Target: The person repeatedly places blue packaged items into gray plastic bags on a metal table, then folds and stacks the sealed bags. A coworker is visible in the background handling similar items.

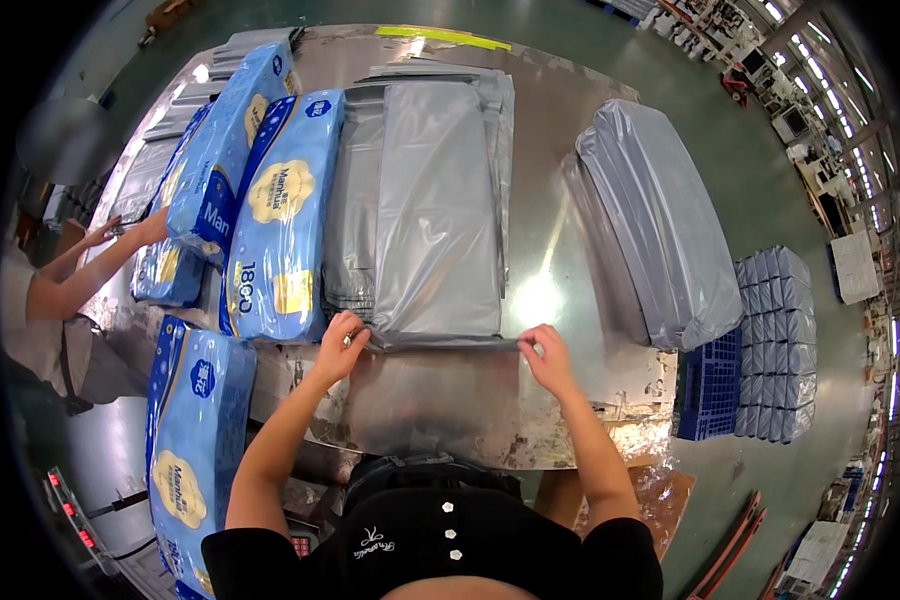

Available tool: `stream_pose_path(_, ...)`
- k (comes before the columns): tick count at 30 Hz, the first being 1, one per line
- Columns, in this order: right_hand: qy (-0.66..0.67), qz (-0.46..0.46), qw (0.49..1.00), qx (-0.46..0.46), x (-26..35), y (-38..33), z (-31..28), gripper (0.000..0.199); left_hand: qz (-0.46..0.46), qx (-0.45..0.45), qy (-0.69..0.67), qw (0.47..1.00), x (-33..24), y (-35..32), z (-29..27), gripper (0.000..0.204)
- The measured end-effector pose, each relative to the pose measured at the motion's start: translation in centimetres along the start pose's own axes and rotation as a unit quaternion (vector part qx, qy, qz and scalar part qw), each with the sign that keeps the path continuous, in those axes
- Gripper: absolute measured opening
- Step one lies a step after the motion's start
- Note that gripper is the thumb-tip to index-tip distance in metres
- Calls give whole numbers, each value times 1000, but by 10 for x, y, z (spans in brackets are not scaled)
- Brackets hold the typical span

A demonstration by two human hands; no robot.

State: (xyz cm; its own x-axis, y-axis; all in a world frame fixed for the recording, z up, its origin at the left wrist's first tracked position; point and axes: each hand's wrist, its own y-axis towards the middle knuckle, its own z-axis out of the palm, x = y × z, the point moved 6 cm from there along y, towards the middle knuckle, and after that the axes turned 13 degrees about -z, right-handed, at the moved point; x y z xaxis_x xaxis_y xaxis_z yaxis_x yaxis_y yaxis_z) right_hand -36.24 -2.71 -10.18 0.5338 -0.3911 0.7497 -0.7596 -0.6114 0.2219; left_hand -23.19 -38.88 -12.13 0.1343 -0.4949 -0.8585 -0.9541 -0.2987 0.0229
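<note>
On the metal table lies a stack of flat grey plastic mailing bags (440, 210), its top bag's near edge toward me. My left hand (343, 347) pinches the left corner of that edge, thumb against fingers. At the right corner my right hand (544, 357) pinches the same edge, so it stretches straight between both hands. Just left of the stack lies a blue tissue pack (280, 215) in clear glossy wrap. To the right, apart from my hands, rests a filled grey plastic bag (660, 225), long and bulging.
More blue tissue packs lie at the left, one (198, 440) near my left arm. A co-worker's hands (135, 232) are beside the far-left packs. Bundled grey parcels (775, 345) stand with a blue plastic crate (710, 388) beyond the table's right edge. A yellow-green strip (440, 37) marks the far edge.
</note>
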Motion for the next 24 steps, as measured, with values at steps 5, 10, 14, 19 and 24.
stream_pose_path(5,220,217,928,-208,-107,27,96,44,-79,-107,-162,978,36,28,56,13)
stream_pose_path(10,516,277,783,-207,-22,57,91,64,-249,-149,-438,850,0,35,71,37)
stream_pose_path(14,471,162,840,-217,28,67,-12,63,-175,-81,-489,851,-117,45,52,36)
stream_pose_path(19,434,60,847,-301,91,28,-132,70,-63,-59,-440,894,-230,24,67,38)
stream_pose_path(24,361,-46,846,-390,89,-45,-285,74,58,18,-410,910,-357,3,137,58)
